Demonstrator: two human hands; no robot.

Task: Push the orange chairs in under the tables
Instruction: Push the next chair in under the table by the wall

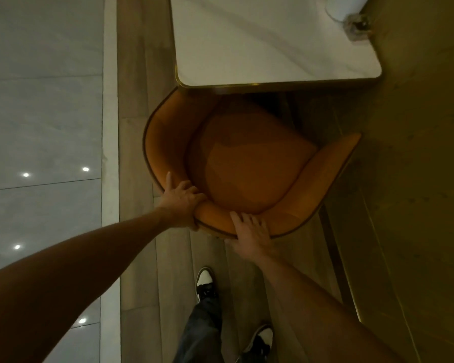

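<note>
Orange chair (249,163) sits at centre frame, rotated so its open front faces the upper right. Its left arm tip is tucked just under the near edge of the desk (273,43); the seat is mostly still out in the open.

Both hands are on the curved backrest at lower centre. Left hand (181,203) wraps the rim, fingers (188,188) curled over the top to the inner face, thumb lying along the outside. Right hand (250,231) is just beside it, fingers spread and closed over the padded top edge. Both look like firm holds on the chair, nothing else in either hand.

Handling, my judgement: padded upholstery with dark piping, so the surface gives a little and grips well; the shell looks stiff. Probably moderate weight, and it should slide on the wood plank floor (139,142). The backrest top is the sensible place to push from. I'd expect it needs turning to square with the desk edge first.

A white cylindrical object (345,7) stands on the desk at upper right. Glossy tile floor (42,127) fills the left of frame.
</note>
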